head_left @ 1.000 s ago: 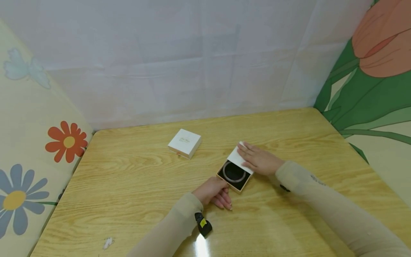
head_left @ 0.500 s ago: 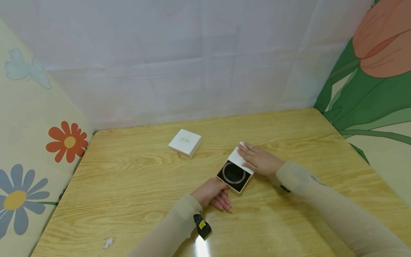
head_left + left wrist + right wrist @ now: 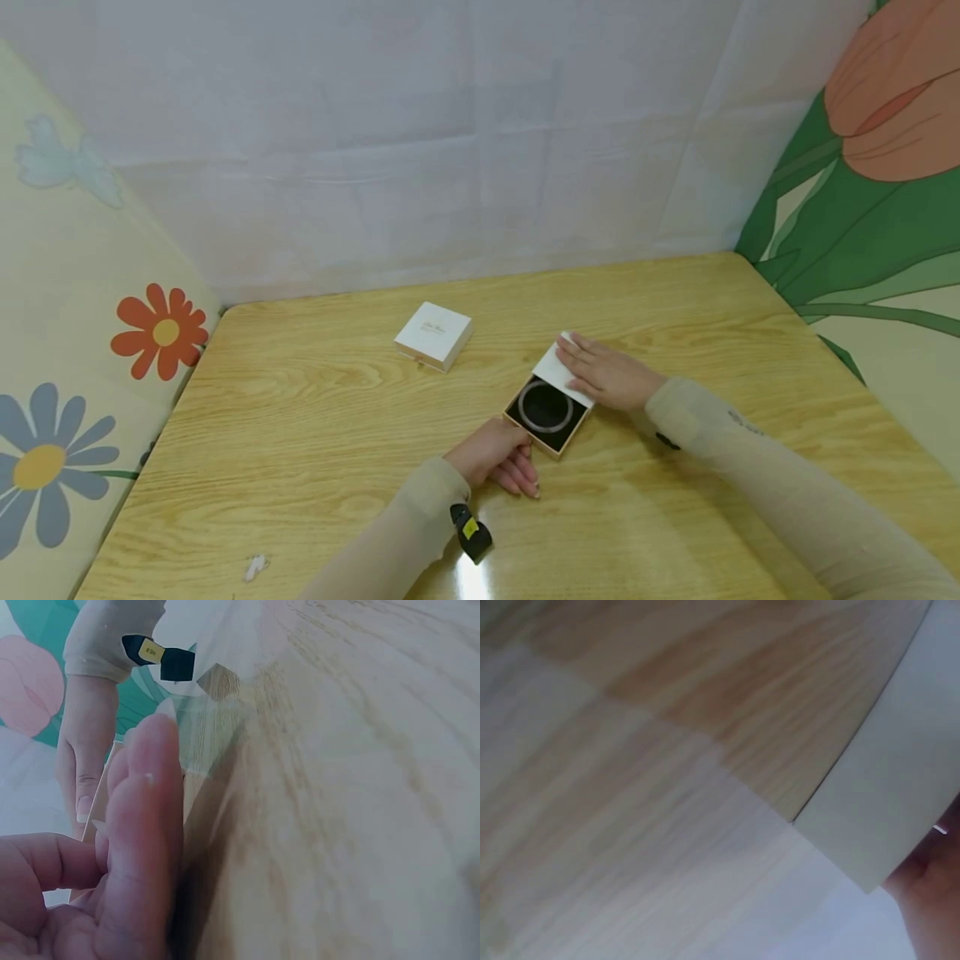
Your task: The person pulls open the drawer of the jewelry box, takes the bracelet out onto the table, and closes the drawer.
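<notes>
A white sliding gift box stands on the table with its drawer (image 3: 555, 451) pulled partly out toward the lower left. On the drawer's black lining lies a pale round bangle (image 3: 571, 414). My left hand (image 3: 497, 454) pinches the drawer's front edge between thumb and index finger, the other fingers hanging below; whatever small part lies between the fingertips is hidden. My right hand (image 3: 613, 375) rests flat on the white outer sleeve (image 3: 556, 367), fingers straight across its top. In the right wrist view, the sleeve's side (image 3: 889, 772) sits on the wood beside the hand.
A second white box (image 3: 435, 330) with gold lettering, closed, stands farther back to the left. A small white scrap or mark (image 3: 256, 567) shows near the front left of the wooden table (image 3: 315, 433). A white cloth wall (image 3: 420, 150) rises behind the table.
The drawer has slid slightly farther out of the sleeve, with my left hand drawing back a little toward the lower left. My right hand has stayed on the sleeve.
</notes>
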